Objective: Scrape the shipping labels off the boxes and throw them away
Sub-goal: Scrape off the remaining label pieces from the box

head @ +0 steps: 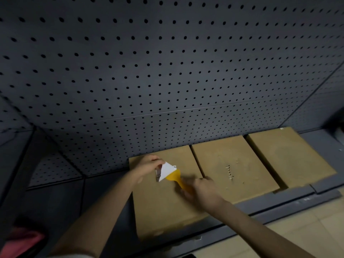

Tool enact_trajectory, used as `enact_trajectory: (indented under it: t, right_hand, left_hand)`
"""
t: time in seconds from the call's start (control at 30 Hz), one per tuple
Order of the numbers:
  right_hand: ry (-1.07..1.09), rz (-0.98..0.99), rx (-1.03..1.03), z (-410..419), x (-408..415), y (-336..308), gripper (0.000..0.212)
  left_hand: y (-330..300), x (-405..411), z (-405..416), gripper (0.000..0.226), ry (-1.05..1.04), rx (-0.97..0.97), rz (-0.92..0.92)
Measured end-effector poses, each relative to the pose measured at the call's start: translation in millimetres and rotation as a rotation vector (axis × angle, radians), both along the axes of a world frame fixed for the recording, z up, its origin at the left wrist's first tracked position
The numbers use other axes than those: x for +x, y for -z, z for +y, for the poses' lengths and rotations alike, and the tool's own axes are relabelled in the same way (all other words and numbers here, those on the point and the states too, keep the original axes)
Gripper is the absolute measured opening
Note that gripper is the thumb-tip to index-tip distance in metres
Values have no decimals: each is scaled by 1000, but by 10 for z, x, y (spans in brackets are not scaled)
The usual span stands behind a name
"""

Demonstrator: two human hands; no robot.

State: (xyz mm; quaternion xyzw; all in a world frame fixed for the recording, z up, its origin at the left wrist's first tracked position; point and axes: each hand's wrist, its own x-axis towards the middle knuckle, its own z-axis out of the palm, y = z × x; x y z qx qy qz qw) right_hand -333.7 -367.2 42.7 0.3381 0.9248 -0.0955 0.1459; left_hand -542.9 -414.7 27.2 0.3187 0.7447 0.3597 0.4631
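Three boxes (232, 162) lie on the shelf; left hand (147, 165) pinches the lifted label (167, 171), right hand (204, 190) grips the scraper (176, 178). Pulling too fast could tear it.

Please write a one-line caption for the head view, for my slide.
Left hand lifts white label while right hand works yellow scraper on leftmost box.

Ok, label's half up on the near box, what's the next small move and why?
Probably push the scraper a little further under the label while the left hand keeps peeling. The label is lifted and folded but its lower-left corner still looks attached to the box. The right hand grips the yellow handle, blade at the label's edge.
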Motion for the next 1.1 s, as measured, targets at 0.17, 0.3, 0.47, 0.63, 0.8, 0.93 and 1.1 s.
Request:
enact_trajectory:
  t: [0.17, 0.3, 0.47, 0.63, 0.8, 0.93, 1.1]
  right_hand:
    - [-8, 33, -4, 17, 83, -105, 43]
    - [9, 57, -26, -50, -77, -122, 41]
    - [0, 46, -99, 44, 245, -134, 38]
    - [12, 165, -140, -34, 21, -66, 35]
    - [13, 166, -150, 38, 211, -11, 33]
    - [-22, 197, -182, 39, 143, 32, 36]
    - [-36, 256, -181, 38, -109, 26, 39]
  left_hand:
    - [58, 143, -67, 12, 108, -14, 61]
    - [119, 95, -101, 19, -6, 16, 93]
    - [138, 24, -102, 8, -63, -16, 110]
    - [151, -52, -132, 8, -223, 39, 68]
    - [201, -115, -192, 6, -271, 56, 31]
    - [226, -122, -169, 17, -290, 46, 16]
    - [218, -220, -203, 16, -292, 30, 20]
